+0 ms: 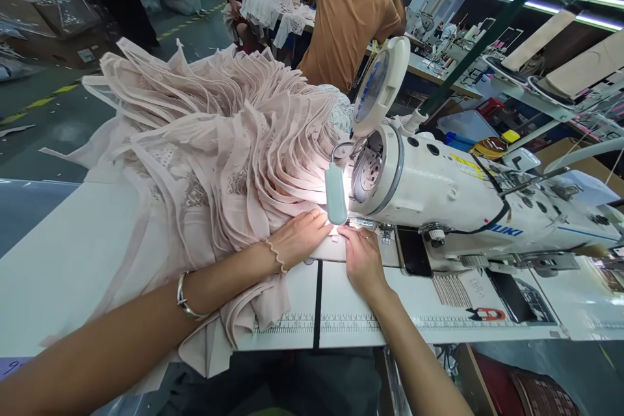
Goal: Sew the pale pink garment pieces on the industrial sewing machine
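Note:
A heap of pale pink fabric pieces [234, 143] with lace parts covers the left side of the sewing machine table. My left hand [305, 234] lies on the edge of this fabric, its fingertips closed on the cloth just below the small lamp [336, 194]. Facing it, my right hand [363, 260] pinches the same cloth edge between thumb and fingers, beside the machine's needle area. A small pale tab [335, 239] shows between the two hands. The white sewing machine [439, 175] extends rightward from there. The lamp partly hides the fingertips and the cloth there.
A phone [413, 251], a stack of folded strips [451, 291], red thread snips [487, 314] and a dark flat object [509, 296] lie right of my hands. A ruler tape [351, 325] runs along the front edge. A round magnifier [380, 88] rises behind; co-workers sit beyond.

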Demonstrator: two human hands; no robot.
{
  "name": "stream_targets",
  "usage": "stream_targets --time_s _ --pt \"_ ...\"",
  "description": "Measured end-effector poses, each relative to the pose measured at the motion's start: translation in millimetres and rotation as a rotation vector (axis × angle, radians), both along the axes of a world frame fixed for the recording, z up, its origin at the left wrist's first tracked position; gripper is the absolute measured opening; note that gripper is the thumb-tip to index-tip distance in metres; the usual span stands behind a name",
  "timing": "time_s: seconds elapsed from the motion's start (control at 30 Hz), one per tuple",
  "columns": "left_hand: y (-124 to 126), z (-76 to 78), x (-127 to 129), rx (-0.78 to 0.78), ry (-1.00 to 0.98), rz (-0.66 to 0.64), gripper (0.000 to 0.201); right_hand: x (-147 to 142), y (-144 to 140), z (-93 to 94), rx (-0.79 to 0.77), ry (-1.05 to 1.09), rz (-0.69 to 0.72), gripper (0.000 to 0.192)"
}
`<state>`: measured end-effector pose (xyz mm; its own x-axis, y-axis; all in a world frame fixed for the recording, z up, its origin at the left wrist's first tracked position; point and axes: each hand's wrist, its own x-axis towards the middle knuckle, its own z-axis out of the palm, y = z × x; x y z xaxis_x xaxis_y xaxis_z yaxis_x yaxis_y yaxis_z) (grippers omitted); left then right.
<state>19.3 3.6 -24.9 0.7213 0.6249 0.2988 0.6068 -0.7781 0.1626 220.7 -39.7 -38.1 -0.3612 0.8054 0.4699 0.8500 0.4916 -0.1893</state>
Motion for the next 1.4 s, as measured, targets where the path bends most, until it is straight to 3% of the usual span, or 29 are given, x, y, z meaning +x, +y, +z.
stream_targets --time_s 0.2,0.37,0.6,0.7,0.9,1.03,1.27,1.4 --pt "-1.9 -2.2 -6.4 -0.021 -0.012 0.0 0.022 -0.2 -1.0 1.3 0.056 -0.04 0.005 0.024" --pt "-5.2 -2.4 -12.5 0.056 -0.006 -0.124 0.029 -4.1 -4.3 7.0 0.229 -0.079 0.073 0.013" --pt "-9.9 5.8 -9.9 0.236 0.095 -0.166 0.023 -13.7 -4.7 9.2 0.293 -0.136 0.047 0.013" --pt "-9.7 6.1 -7.8 0.269 0.099 -0.186 0.023 -18.8 -3.8 8.2 0.284 -0.134 0.003 0.019" --pt "-12.4 8.6 -5.6 0.282 0.097 -0.167 0.026 -15.4 -2.2 11.1 0.054 0.228 -0.092 0.018" --pt "-12.9 8.1 -7.6 0.25 0.046 -0.126 0.023 -8.1 -6.4 13.3 0.05 0.155 -0.034 0.02" --pt "-9.6 6.1 -9.6 0.152 0.038 -0.164 0.027 -4.2 -12.2 12.7 0.13 0.046 0.086 0.035" --pt "-8.2 5.0 -11.4 0.055 -0.001 -0.135 0.024 -2.9 -11.0 13.6 0.04 0.063 0.059 0.038"
